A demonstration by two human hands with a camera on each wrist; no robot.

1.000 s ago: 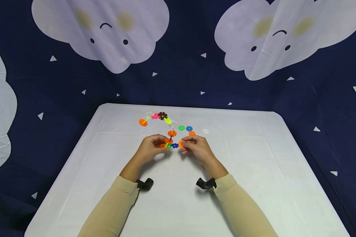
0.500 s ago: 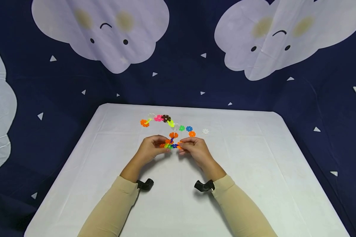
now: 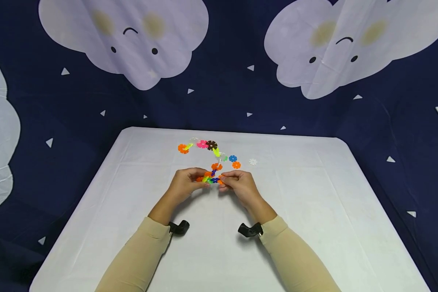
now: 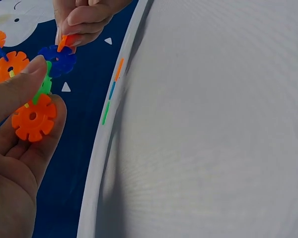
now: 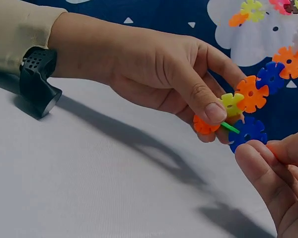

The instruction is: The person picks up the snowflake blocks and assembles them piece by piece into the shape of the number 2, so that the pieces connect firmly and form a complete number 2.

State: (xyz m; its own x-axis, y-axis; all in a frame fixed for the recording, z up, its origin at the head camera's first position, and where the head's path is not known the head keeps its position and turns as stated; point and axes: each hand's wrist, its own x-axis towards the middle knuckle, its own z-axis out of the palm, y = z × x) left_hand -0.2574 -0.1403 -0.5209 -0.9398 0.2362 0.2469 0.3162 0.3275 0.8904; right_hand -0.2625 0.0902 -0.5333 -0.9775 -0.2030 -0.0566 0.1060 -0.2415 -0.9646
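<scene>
A chain of slotted plastic snowflake discs curves up above the table in the head view, with a brown disc [image 3: 211, 145] and a pink disc [image 3: 202, 144] near its top. My left hand [image 3: 186, 183] pinches its lower end; in the left wrist view the thumb and fingers are on an orange disc [image 4: 34, 119] and a green disc [image 4: 43, 84]. From that green disc a dark blue disc [image 4: 58, 60] sticks out. My right hand [image 3: 242, 184] pinches another orange disc [image 4: 65, 41], which meets the blue one's edge. How deep their slots sit cannot be seen.
Loose on the white table [image 3: 314, 211], behind my right hand, lie a blue disc [image 3: 232, 158], an orange disc [image 3: 236, 165] and a white disc [image 3: 253, 162]. A green disc [image 3: 224, 158] is partly covered by the chain. A dark cloud-print cloth hangs behind.
My right hand has moved slightly left, bringing its orange disc against the dark blue one. The chain's upper part has swung right, partly covering the loose green disc. My left hand has barely moved.
</scene>
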